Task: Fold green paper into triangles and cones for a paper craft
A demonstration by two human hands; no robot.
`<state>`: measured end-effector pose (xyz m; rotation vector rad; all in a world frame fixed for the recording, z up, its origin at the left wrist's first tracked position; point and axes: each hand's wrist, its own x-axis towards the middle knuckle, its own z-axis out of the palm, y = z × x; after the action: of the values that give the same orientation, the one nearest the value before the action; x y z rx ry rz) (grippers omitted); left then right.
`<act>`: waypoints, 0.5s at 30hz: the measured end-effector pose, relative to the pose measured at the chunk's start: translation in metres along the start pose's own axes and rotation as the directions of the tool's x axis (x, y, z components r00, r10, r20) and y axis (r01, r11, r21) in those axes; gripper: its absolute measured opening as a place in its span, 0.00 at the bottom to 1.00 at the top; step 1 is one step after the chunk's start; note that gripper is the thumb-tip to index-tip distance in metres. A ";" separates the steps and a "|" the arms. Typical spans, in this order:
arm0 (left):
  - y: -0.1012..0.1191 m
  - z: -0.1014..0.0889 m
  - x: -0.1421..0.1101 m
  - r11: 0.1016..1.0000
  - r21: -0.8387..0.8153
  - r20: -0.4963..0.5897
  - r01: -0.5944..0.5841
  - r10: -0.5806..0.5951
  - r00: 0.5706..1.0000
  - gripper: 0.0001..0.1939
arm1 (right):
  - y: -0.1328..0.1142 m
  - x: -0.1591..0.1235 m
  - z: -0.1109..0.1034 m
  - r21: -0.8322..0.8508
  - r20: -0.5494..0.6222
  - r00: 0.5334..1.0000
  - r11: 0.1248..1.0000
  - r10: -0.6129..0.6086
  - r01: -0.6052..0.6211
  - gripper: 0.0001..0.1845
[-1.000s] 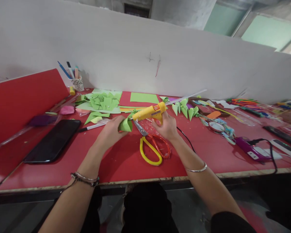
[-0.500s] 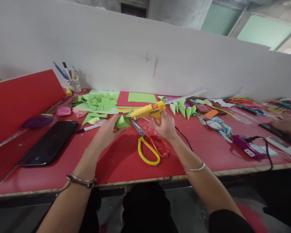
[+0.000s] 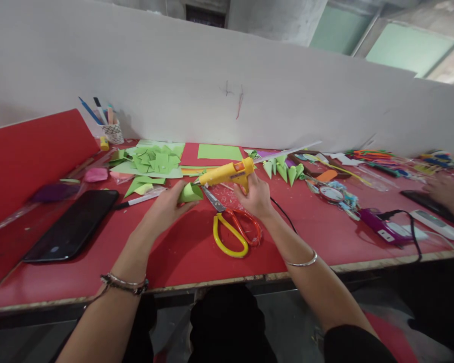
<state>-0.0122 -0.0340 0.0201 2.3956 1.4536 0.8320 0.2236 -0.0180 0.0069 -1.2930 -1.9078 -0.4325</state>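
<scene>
A flat black smartphone [image 3: 72,227] lies on the red desk [image 3: 189,264], left of the person's left forearm. The left arm slants up and inward from the lower edge, a dark beaded bracelet and a thin silvery bangle [image 3: 123,284] at its wrist. The left hand [image 3: 169,204] is raised over the desk, its fingers closed around a curled light-green paper piece [image 3: 191,192]. The nozzle of a yellow plastic glue gun [image 3: 225,175] points left at this paper's upper edge; whether it touches is hard to tell. Below the gun, metal scissors with one yellow and one red handle [image 3: 230,244] lie on the desk. The right hand [image 3: 258,195] has its fingers wrapped around the gun's grip, the forearm angling in from the lower right. Further right are small pointed green paper cones [image 3: 282,170].
</scene>
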 end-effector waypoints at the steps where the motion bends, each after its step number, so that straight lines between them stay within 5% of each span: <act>1: 0.000 0.000 0.000 1.000 0.001 0.005 -0.004 0.004 1.000 0.12 | 0.000 0.000 0.000 -0.001 0.001 1.000 1.000 -0.001 0.001 0.12; 15: -0.004 -0.001 0.000 0.995 0.098 0.011 -0.032 0.031 0.999 0.12 | -0.001 0.001 0.001 -0.002 -0.093 0.995 1.000 -0.030 0.030 0.27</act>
<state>-0.0155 -0.0319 0.0193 2.4963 1.4904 0.7712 0.2221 -0.0171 0.0068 -1.2243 -1.8513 -0.4999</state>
